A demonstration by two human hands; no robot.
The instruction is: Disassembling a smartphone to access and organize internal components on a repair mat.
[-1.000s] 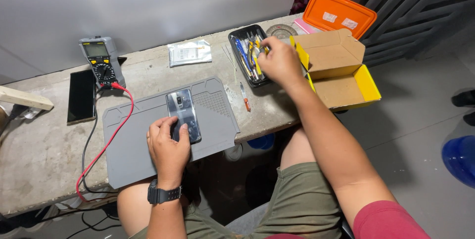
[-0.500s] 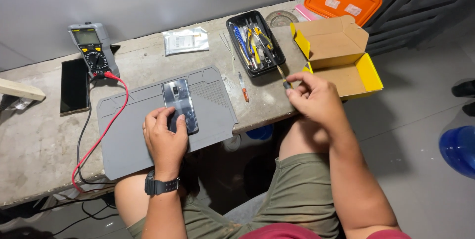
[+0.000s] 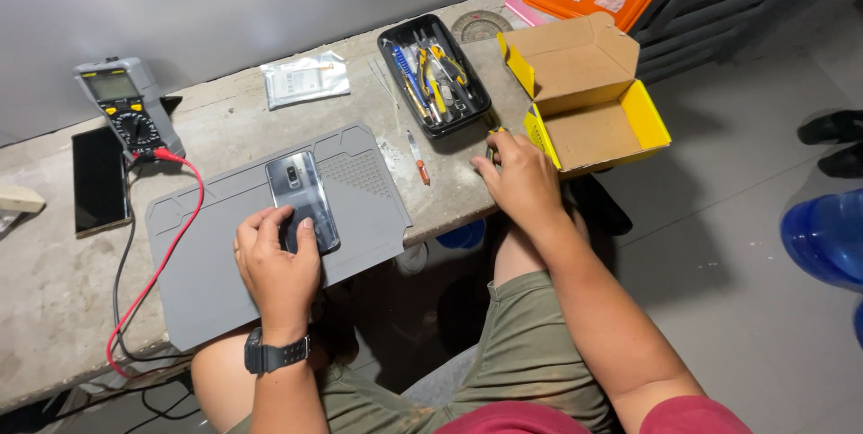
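On the grey mat (image 3: 360, 209) near the bench's front edge, the left hand (image 3: 277, 263) presses the phone (image 3: 303, 200) flat, fingers spread. The right hand (image 3: 521, 178) curls around a small tool (image 3: 492, 139) beside the yellow box (image 3: 593, 119), near the black tool tray (image 3: 436, 75).

bare forearms, no sleeves reaching the wrists. left hand (image 3: 277, 265) and right hand (image 3: 521, 181) ungloved, no rings visible. black rubber-strapped wristwatch (image 3: 277, 353) on left wrist. olive-green cloth shorts (image 3: 530, 362), faintly speckled. red short-sleeved shirt (image 3: 692, 416), edge only.
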